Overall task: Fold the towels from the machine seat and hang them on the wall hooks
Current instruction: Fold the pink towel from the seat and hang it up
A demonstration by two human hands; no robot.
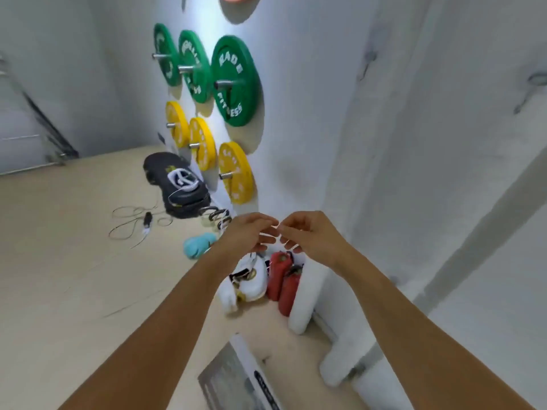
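Observation:
My left hand and my right hand meet in front of me at mid-frame, fingertips almost touching, fingers curled. Thin pale streaks show between the fingers; I cannot tell whether they are something held. No towel is plainly visible in either hand. Two grey wall hooks, one on the white wall above the hands and another at the far right, are bare. The machine seat is out of view.
Green weight plates and yellow plates hang on pegs on the wall to the left. On the floor lie a black bag, a cable, a light-blue object, white gear, two red extinguishers and white padded rolls.

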